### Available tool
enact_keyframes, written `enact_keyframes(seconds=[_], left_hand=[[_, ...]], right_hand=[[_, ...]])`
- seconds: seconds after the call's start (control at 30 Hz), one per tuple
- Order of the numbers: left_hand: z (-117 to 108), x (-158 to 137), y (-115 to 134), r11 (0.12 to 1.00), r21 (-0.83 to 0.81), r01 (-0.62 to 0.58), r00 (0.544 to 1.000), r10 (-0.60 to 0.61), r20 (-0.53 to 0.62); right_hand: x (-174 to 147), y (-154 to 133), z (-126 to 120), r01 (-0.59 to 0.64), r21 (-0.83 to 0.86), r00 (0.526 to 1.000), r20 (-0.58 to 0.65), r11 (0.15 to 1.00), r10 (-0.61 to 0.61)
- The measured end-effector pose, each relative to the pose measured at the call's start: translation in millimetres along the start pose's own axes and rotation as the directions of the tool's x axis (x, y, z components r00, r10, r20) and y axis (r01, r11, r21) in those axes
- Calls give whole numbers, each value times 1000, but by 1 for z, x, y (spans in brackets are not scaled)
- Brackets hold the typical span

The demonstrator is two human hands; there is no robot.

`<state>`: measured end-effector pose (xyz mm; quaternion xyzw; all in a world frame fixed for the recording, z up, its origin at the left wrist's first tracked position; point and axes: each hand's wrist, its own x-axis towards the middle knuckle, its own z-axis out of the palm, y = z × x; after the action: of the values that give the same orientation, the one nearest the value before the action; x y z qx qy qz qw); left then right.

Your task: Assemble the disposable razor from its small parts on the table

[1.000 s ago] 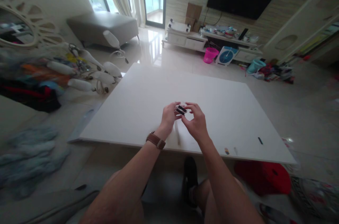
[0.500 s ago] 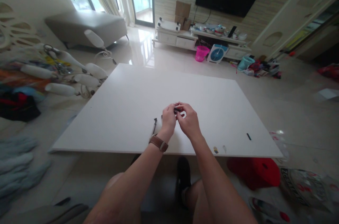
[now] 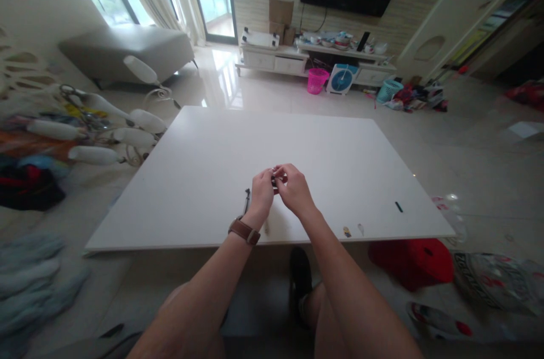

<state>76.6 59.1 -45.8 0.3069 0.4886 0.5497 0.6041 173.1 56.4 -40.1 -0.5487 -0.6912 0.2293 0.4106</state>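
Observation:
My left hand point(image 3: 262, 193) and my right hand point(image 3: 292, 189) meet over the front half of a white table point(image 3: 204, 161). Both are closed around one small dark object point(image 3: 274, 180), mostly hidden by the fingers, so its kind does not show. A brown-strapped watch point(image 3: 244, 231) is on my left wrist. Just left of that hand, a thin dark metal tool point(image 3: 247, 200) lies on the tabletop, its lower end behind my wrist. Under my left palm, close to the front edge, another small light piece point(image 3: 267, 227) shows in part.
On the table's right lie a small dark strip point(image 3: 398, 206), a yellow-and-black piece point(image 3: 347, 231) and a pale small piece point(image 3: 361, 229). A red stool point(image 3: 412, 260) stands below the right front edge. Lamp arms with white shades point(image 3: 140, 70) reach near the table's left side.
The view has shifted slightly. My hands stay together on the dark object, and my right fingers have closed in tighter over it.

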Motion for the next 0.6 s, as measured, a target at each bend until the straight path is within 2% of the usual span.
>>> enact_keyframes(seconds=[0.3, 0.6], left_hand=[[-3, 2, 2, 1000, 8, 3, 998, -3, -59], [-4, 3, -2, 999, 32, -13, 998, 15, -58]], right_hand=[[3, 1, 7, -24, 47, 1000, 16, 999, 24], [3, 2, 8, -79, 82, 997, 28, 994, 77]])
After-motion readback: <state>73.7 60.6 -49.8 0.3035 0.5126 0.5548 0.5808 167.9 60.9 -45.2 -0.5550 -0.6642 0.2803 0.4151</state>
